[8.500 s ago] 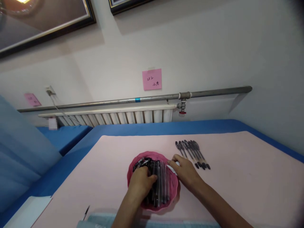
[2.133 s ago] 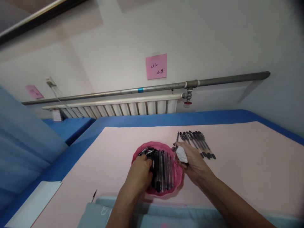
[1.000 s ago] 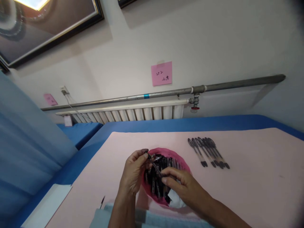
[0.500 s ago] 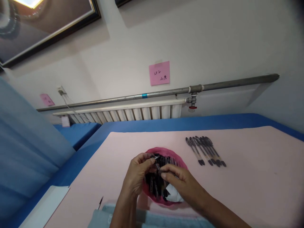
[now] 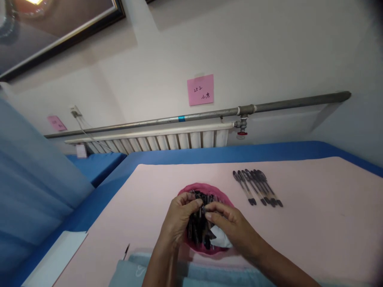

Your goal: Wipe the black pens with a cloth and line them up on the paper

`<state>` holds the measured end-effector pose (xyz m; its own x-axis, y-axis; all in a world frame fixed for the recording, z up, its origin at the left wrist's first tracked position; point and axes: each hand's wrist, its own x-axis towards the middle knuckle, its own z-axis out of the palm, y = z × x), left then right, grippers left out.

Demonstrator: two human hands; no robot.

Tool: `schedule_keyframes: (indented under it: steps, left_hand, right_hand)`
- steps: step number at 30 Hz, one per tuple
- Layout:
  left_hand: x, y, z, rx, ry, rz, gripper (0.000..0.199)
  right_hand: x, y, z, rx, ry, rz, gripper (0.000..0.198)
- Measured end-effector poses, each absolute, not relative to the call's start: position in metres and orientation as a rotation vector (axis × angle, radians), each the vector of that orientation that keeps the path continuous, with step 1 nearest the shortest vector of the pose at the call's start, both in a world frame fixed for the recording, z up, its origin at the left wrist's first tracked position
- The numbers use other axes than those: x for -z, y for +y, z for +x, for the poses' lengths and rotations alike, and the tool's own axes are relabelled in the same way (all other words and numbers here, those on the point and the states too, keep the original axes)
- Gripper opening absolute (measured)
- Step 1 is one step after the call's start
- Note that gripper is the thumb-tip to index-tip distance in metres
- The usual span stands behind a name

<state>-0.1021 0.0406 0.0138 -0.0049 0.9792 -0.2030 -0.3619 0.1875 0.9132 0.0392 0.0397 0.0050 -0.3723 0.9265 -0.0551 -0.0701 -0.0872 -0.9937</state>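
Note:
My left hand and my right hand are close together over a pink basket. Thumb and fingers of each are pinched together on a small pen, which shows only in part between the fingertips. Dark pen parts fill the basket beneath them. A crumpled white piece of paper or tissue lies at the basket's right side, by my right hand. Beyond it, several capped clear pens lie side by side on the pink cover.
The pink cover lies over a blue surface. A thin dark-tipped pen piece sits near the light blue cloth in front. White sheet at left, beside a blue curtain. Radiator and pipe run along the wall.
My hands have drawn closer together, and less of the pen shows between them. The view has shifted slightly; the row of pens stays as it was.

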Motion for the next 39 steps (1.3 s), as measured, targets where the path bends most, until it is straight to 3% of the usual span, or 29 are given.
schedule_keyframes:
  steps: [7, 15, 21, 30, 39]
  left_hand:
    - [-0.024, 0.034, -0.121, -1.192, 1.358, 1.184, 0.015]
    - [-0.023, 0.027, -0.122, -0.484, 1.577, 2.000, 0.005]
    - [-0.022, 0.026, -0.112, -0.070, 1.806, 2.209, 0.025]
    - [-0.012, 0.031, -0.131, -0.436, 1.709, 2.234, 0.023]
    - [-0.006, 0.032, -0.133, -0.570, 1.598, 2.162, 0.027]
  right_hand:
    - [-0.010, 0.051, 0.042, -1.538, -1.059, -0.995, 0.019]
    - [-0.013, 0.054, 0.044, -1.535, -0.961, -0.969, 0.019]
    - [-0.010, 0.055, 0.045, -1.567, -0.947, -0.966, 0.019]
    - [-0.008, 0.057, 0.045, -1.562, -0.987, -0.946, 0.016]
    - [-0.006, 0.058, 0.045, -1.539, -1.021, -0.964, 0.015]
